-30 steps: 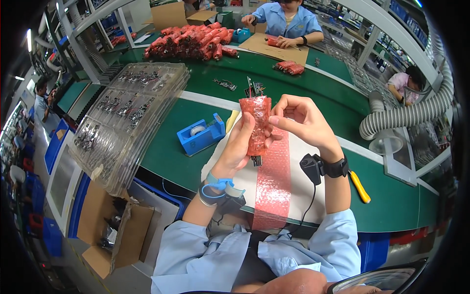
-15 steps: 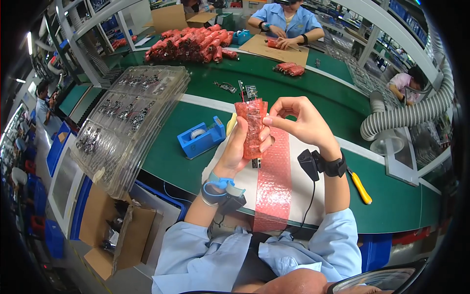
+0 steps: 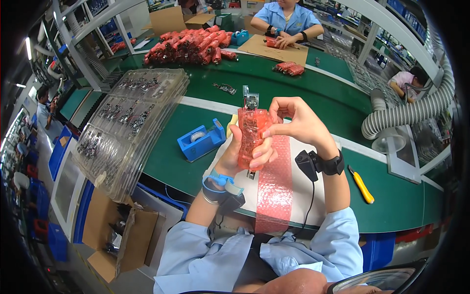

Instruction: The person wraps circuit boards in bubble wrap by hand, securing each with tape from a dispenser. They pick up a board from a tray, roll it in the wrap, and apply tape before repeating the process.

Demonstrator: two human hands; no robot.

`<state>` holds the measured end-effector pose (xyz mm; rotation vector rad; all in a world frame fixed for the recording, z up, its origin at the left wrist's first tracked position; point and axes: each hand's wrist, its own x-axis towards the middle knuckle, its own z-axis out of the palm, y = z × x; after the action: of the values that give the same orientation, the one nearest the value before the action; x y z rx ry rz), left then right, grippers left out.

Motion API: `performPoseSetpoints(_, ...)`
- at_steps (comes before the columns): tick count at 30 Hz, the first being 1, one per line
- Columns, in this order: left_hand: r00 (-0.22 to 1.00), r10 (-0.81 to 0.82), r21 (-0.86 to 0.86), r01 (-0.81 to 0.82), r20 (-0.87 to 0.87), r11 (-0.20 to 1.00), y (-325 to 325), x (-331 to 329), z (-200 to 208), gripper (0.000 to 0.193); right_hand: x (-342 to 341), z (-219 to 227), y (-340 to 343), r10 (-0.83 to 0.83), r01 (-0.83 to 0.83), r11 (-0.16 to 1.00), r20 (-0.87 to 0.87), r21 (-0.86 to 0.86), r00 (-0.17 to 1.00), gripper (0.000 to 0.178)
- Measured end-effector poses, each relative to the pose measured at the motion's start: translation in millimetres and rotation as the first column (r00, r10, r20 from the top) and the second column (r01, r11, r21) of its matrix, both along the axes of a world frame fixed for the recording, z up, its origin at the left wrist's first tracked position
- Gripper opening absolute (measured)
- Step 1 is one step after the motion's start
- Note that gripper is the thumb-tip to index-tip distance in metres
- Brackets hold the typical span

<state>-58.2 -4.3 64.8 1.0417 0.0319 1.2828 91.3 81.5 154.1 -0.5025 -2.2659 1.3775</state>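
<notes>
My left hand [image 3: 231, 158] is closed around an upright bundle of circuit boards [image 3: 250, 139] rolled in red bubble wrap. Board ends stick out of the wrap at top and bottom. With thumb and fingers, my right hand [image 3: 301, 122] pinches the wrap's right side near the top. Below the hands, a long strip of red bubble wrap [image 3: 274, 198] lies over a white sheet [image 3: 307, 196] and hangs past the table's near edge. A blue tape dispenser [image 3: 200, 141] with a roll of tape stands left of my left hand.
Stacked clear trays of circuit boards [image 3: 129, 117] stand at the left. Red-wrapped bundles [image 3: 191, 45] are heaped at the back, with several more [image 3: 289, 68] nearer. A yellow-handled tool [image 3: 361, 185] and a grey hose [image 3: 411, 115] are at right. A co-worker [image 3: 286, 22] works opposite.
The bundle has turned a little in my hands, showing its wrap from another side, and sits slightly lower. My right hand still pinches its right side.
</notes>
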Motion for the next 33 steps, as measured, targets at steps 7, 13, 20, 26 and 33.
performPoseSetpoints(7, 0.938, -0.178, -0.073, 0.208, 0.298, 0.975, 11.8, 1.2, -14.9, 0.068, -12.7, -18.3, 16.4, -0.08, 0.078, 0.995, 0.035, 0.068, 0.996, 0.039)
performPoseSetpoints(13, 0.891, -0.183, -0.114, 0.25, 0.415, 0.962, 14.6, 0.8, -23.3, 0.07, -8.4, -27.7, 32.2, -0.007, 0.006, 0.998, -0.012, -0.055, 1.0, 0.037)
performPoseSetpoints(20, 0.922, -0.097, -0.128, 0.155, 0.374, 0.979, 15.0, -4.0, -25.0, 0.077, -8.6, -30.3, 28.7, -0.07, 0.07, 0.998, -0.091, -0.006, 0.993, 0.036)
performPoseSetpoints(26, 0.98, 0.132, -0.185, -0.105, 0.146, 0.977, 15.0, 4.3, -10.2, 0.076, -9.9, -32.1, 23.8, -0.16, 0.168, 0.979, -0.073, 0.12, 0.984, 0.037)
performPoseSetpoints(33, 0.952, 0.039, -0.161, 0.011, 0.302, 0.987, 22.9, -1.0, -20.2, 0.08, -12.3, -31.0, 14.1, -0.231, 0.238, 0.967, -0.081, 0.093, 0.969, 0.034)
